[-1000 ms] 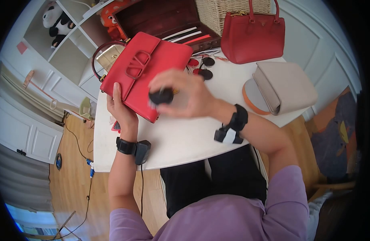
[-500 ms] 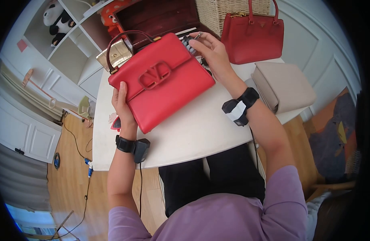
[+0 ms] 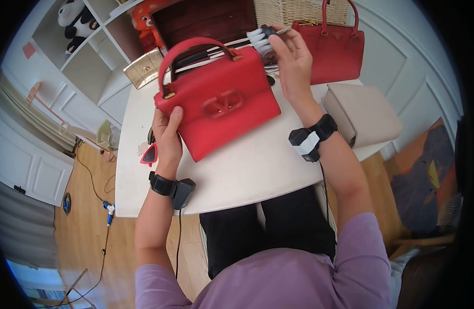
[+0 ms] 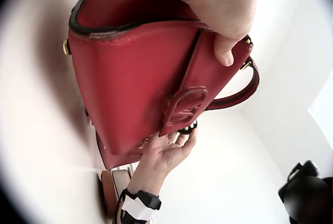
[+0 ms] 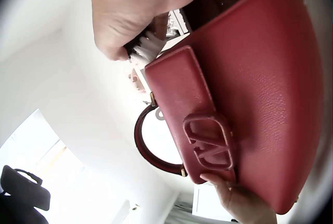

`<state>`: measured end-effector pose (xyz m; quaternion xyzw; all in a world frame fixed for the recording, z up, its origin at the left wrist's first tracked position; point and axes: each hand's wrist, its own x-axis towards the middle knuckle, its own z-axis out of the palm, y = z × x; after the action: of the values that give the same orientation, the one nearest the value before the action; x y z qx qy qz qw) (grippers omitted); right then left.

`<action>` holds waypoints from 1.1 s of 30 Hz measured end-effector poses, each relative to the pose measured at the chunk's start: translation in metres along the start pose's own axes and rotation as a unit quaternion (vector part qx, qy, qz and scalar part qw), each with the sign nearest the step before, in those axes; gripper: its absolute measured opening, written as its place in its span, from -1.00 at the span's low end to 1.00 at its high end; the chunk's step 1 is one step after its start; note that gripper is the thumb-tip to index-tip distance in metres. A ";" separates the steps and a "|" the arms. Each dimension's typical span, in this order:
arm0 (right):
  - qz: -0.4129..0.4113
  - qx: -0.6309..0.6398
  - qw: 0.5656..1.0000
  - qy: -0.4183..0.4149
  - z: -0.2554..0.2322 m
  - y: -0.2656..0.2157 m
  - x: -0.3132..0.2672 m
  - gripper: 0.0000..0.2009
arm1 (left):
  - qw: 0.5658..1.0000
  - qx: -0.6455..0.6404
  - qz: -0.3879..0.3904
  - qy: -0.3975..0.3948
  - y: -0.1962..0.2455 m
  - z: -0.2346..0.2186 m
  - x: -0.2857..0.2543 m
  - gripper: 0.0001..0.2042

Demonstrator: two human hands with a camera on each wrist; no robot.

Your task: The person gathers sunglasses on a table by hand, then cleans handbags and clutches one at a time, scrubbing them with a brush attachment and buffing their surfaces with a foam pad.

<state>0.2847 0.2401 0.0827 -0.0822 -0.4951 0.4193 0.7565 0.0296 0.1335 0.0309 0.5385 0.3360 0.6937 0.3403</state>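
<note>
My left hand grips a red handbag by its left side, thumb on the front. The bag is tilted above the table, its V-shaped buckle facing me and its handle standing up. In the left wrist view, the bag's side panel folds inward below that hand. My right hand pinches a brush with white bristles and a black body beside the bag's upper right corner. The right wrist view shows the bristles close to the bag's top edge.
A dark red case lies open behind the bag, near a wicker basket. A red tote and beige bag stand right. At left are a gold purse and red sunglasses on the white table.
The right hand has moved from in front of the handbag up and right to its top corner, with the brush. The handbag has shifted right and turned more upright; its handle has swung up.
</note>
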 end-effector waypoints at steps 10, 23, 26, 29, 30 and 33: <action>0.175 -0.126 0.945 -0.244 0.026 -0.060 0.032 -0.67 | 0.995 0.010 -0.048 -0.092 0.004 0.010 -0.004 -0.51; 0.369 -0.207 0.786 -0.451 0.090 -0.050 0.071 -0.78 | 0.991 0.029 0.037 -0.123 0.018 0.016 -0.003 -0.46; 0.349 -0.218 0.751 -0.516 0.108 -0.051 0.057 -0.75 | 0.990 0.035 0.037 -0.131 0.018 0.015 -0.003 -0.47; 0.336 -0.206 0.721 -0.570 0.108 -0.049 0.062 -0.73 | 0.986 0.068 0.059 -0.143 0.020 0.015 -0.003 -0.47; 0.296 -0.273 0.687 -0.605 0.106 -0.055 0.071 -0.72 | 0.983 0.084 0.072 -0.144 0.020 0.016 -0.003 -0.47; 0.294 -0.387 0.632 -0.603 0.083 -0.076 0.095 -0.73 | 0.987 0.063 0.072 -0.130 0.027 0.021 -0.004 -0.48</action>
<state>0.2735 0.2352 0.2295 -0.2377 -0.9075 0.3454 0.0242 0.0475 0.1180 0.0550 0.6675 0.2923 0.6179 0.2953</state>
